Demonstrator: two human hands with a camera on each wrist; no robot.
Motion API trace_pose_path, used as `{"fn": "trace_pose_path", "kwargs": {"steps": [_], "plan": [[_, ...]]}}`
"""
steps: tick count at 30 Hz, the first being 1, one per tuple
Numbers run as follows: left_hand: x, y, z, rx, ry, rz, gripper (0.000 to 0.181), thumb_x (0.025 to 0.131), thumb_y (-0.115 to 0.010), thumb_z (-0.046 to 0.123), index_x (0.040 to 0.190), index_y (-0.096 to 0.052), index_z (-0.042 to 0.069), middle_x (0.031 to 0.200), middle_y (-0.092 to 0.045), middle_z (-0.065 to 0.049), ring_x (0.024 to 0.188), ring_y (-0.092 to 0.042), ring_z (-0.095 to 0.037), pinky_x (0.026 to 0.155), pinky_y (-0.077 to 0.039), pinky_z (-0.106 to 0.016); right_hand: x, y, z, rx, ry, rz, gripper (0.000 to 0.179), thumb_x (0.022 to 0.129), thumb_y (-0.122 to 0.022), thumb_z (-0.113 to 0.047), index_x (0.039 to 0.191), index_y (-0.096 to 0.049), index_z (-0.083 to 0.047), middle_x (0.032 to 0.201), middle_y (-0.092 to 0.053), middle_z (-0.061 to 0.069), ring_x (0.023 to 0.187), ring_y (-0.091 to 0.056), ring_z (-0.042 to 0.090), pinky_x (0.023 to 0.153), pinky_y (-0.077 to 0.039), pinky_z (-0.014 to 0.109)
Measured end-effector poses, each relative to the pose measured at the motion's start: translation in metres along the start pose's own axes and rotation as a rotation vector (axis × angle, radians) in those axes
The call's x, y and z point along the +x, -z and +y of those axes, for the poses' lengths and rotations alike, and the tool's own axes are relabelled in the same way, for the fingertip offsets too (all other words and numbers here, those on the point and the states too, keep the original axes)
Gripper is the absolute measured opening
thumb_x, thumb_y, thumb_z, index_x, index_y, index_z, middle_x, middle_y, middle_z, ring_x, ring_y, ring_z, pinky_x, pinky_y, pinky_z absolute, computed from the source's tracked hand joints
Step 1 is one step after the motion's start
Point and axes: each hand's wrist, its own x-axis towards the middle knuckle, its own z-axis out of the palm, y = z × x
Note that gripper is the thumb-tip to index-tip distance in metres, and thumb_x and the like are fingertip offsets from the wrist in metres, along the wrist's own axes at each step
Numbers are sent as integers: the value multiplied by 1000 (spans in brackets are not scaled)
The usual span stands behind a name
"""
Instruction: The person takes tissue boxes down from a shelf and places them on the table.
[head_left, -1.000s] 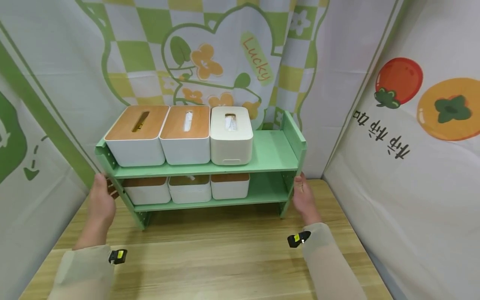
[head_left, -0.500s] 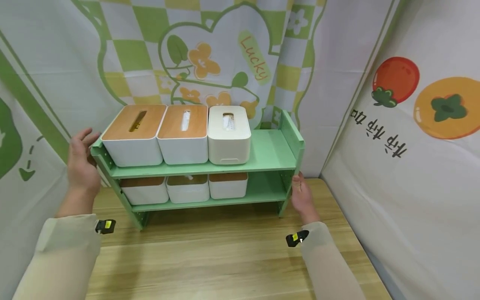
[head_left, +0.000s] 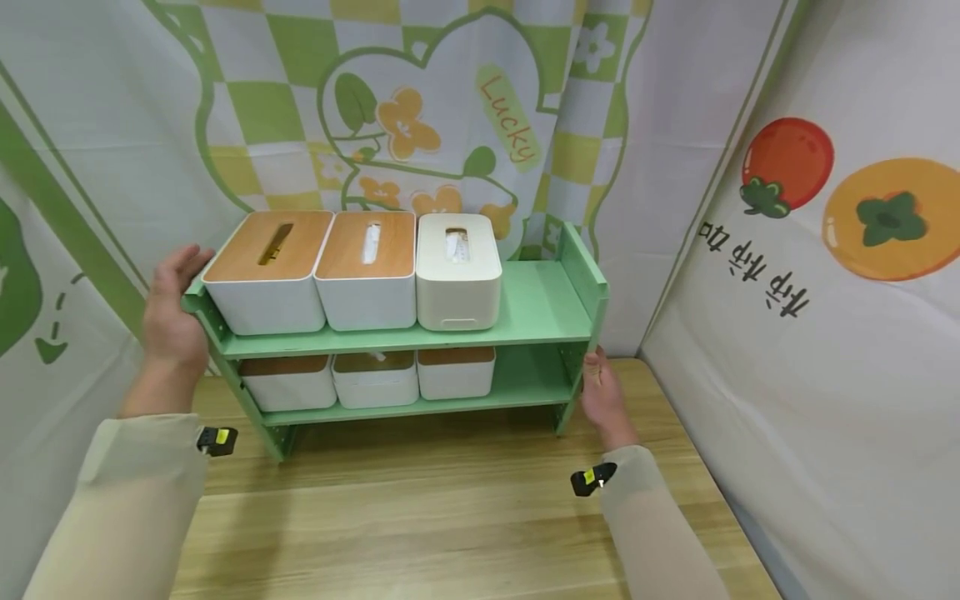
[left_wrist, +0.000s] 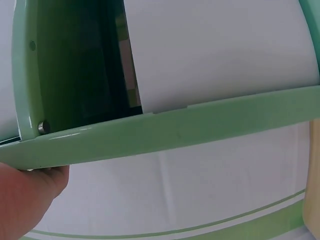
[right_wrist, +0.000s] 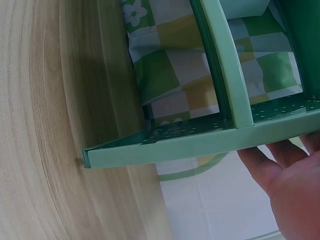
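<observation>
A green two-tier shelf stands on the wooden table. On its upper board sit a large white tissue box with a wood lid, a smaller wood-lidded tissue box and a cream tissue box. My left hand lies along the outside of the left side panel near its top, fingers reaching toward the back. Against the outside of the right side panel rests my right hand, lower down, between the two boards. The right wrist view shows those fingers touching the panel; their tips are hidden.
Three more boxes stand on the lower board, including a left wood-lidded one and a right one. The wooden table extends in front. A checkered curtain hangs behind, with white cloth walls at the sides.
My left hand has moved up along the left side panel, from below the upper board to near the panel's top. The right hand stays on its panel, and the boxes keep their places.
</observation>
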Motion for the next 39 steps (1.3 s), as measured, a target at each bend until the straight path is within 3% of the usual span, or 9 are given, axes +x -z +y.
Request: {"fn": "trace_pose_path", "kwargs": {"steps": [8,14,22,25,28,31,32,35,39], "plan": [[2,5,-5,263,19,3,56,108,-10,40,157,-33,24,159,-31,8,141,-21,-6,115,-9,-29,2,-2,-4,-16,-8,6,66,107,-19,-47,156,-28,-3,151,-34,29,139,-30,43,111,-24,57],[3,6,-10,308,64,33,53,108,-14,36,155,-38,30,159,-29,11,142,-18,-10,116,-7,-38,1,-4,-4,-12,-30,4,68,107,-18,-47,156,-26,-1,154,-31,27,141,-27,42,112,-22,56],[4,3,-13,393,25,-8,56,107,-10,37,157,-33,30,162,-25,8,147,-14,-16,117,-7,-40,-2,-2,-9,-26,-111,-10,76,106,-15,-50,153,-23,9,162,-10,22,147,-8,39,117,-10,51],[4,1,-14,358,7,-19,55,107,-11,35,157,-34,30,161,-27,6,146,-17,-15,117,-9,-37,-6,2,-16,-74,-135,-4,75,106,-16,-51,156,-16,5,161,-15,24,146,-13,41,116,-13,52],[4,1,-14,335,5,-18,55,107,-12,36,156,-36,30,161,-28,5,145,-18,-15,117,-8,-37,-10,3,-26,-156,-113,77,68,108,-22,-48,146,-42,5,140,-47,29,129,-43,44,106,-33,54],[4,2,-14,347,10,-13,56,107,-11,37,157,-35,29,161,-28,5,146,-18,-18,117,-8,-39,-13,-1,-34,-182,-88,242,54,108,-38,-42,126,-59,4,112,-62,24,103,-57,38,87,-45,51],[4,3,-14,357,8,-8,56,107,-11,37,157,-34,28,161,-27,5,146,-17,-19,117,-8,-40,-15,-3,-38,-176,-75,306,46,107,-44,-38,119,-62,2,104,-63,21,95,-57,36,81,-46,49],[3,4,-14,381,-4,5,57,106,-10,35,157,-34,24,161,-28,3,147,-18,-20,117,-8,-39,-18,-11,-49,-103,-11,442,32,102,-54,-25,119,-63,1,108,-62,17,96,-57,30,79,-47,43],[2,5,-12,403,-19,13,57,106,-11,32,156,-36,21,161,-29,0,146,-19,-21,117,-9,-39,-23,-17,-70,-47,169,563,26,94,-57,-6,119,-59,1,111,-52,14,99,-50,26,79,-42,36]]}}
